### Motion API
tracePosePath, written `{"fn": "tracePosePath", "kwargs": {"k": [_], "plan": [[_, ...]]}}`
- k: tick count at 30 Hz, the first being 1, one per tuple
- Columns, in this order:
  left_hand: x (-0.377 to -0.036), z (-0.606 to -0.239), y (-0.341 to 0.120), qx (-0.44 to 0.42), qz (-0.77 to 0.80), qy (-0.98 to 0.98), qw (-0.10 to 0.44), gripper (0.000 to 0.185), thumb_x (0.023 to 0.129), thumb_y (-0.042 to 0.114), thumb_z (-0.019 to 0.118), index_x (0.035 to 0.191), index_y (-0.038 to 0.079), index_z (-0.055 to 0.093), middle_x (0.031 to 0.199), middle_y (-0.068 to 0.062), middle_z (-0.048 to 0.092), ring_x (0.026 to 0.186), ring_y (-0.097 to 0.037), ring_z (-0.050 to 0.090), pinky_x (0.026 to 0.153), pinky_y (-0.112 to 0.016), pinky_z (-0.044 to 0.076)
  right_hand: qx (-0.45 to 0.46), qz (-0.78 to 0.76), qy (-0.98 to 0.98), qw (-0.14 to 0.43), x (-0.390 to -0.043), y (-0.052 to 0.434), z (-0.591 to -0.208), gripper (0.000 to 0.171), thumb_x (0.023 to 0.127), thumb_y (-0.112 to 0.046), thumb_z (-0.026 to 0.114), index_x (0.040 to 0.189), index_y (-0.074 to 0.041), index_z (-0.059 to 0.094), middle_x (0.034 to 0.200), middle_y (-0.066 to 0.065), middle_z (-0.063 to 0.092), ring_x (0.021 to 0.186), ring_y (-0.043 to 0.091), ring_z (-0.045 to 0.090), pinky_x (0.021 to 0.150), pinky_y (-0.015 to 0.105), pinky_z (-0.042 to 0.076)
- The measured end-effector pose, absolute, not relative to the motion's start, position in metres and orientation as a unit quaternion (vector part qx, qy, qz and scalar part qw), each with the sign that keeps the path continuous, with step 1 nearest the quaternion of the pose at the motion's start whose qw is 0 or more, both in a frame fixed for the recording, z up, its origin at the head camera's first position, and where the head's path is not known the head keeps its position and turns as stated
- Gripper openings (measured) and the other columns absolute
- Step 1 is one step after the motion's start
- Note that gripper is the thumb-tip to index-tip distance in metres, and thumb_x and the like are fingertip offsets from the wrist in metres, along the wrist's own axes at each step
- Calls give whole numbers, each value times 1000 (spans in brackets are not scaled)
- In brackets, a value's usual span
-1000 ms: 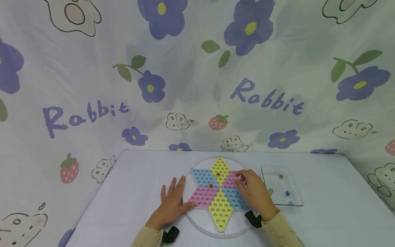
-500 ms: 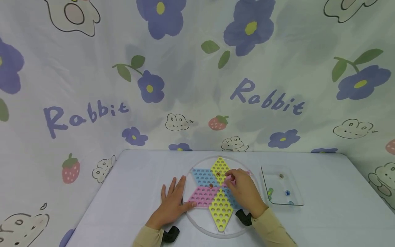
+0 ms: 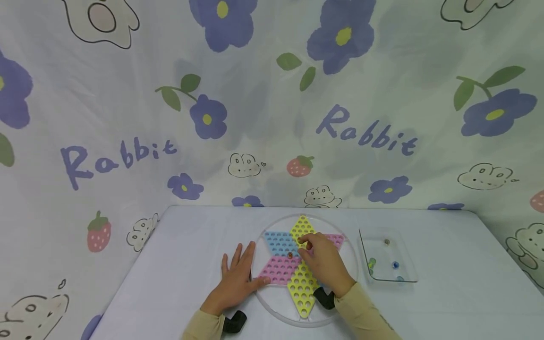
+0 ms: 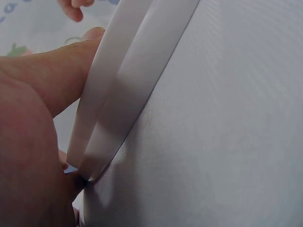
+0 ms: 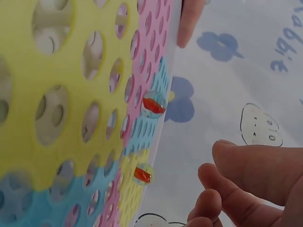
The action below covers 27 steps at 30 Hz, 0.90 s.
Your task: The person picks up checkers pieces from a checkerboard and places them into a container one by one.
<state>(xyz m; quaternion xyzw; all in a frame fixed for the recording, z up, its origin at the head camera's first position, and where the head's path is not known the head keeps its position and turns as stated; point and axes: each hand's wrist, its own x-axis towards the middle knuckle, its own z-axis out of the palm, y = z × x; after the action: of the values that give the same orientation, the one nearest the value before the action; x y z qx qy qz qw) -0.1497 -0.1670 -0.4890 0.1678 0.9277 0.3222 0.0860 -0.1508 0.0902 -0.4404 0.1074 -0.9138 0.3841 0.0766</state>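
A Chinese checkers board (image 3: 303, 288) with yellow, pink and blue points lies on the table inside a round clear rim. My left hand (image 3: 238, 278) rests at its left edge, fingers straight and spread, thumb over the rim (image 4: 118, 80). Over the far middle of the board is my right hand (image 3: 325, 257), thumb and forefinger bent and apart, holding nothing visible. One clear marble with a red swirl (image 5: 154, 104) sits on a blue point. Another red-swirled marble (image 5: 143, 174) sits on the yellow point close to my right fingertips; in the head view those fingers largely hide it.
A clear tray (image 3: 408, 255) stands right of the board. It holds a brownish marble (image 3: 387, 242), a blue marble (image 3: 395, 265), green marbles (image 3: 372, 262) and a pale blue one (image 3: 400, 278). A printed cloth (image 3: 263, 118) hangs behind the table's far edge.
My right hand has moved left across the board, from the right-hand pink point to the marble on the far yellow point. My left hand stays in place.
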Motion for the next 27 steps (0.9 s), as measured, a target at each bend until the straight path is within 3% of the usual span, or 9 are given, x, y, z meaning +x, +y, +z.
{"fn": "tracePosePath", "kwargs": {"k": [21, 27], "plan": [[-146, -491, -164, 165, 314, 932, 73, 102, 92, 54, 66, 160, -2, 14, 165, -19, 19, 152, -43, 0, 111, -66, -15, 116, 372, -921, -26, -157, 76, -446, 23, 91, -13, 74, 111, -3, 69, 93, 5, 59, 82, 15, 53, 70, 31, 49], [-162, -489, -170, 178, 310, 931, 78, 101, 92, 53, 65, 160, -2, 14, 165, -19, 20, 152, -43, 1, 112, -66, -15, 109, 358, -926, -44, -169, 69, -448, 22, 92, -14, 73, 112, -6, 68, 93, 3, 59, 80, 13, 53, 70, 31, 49]]}}
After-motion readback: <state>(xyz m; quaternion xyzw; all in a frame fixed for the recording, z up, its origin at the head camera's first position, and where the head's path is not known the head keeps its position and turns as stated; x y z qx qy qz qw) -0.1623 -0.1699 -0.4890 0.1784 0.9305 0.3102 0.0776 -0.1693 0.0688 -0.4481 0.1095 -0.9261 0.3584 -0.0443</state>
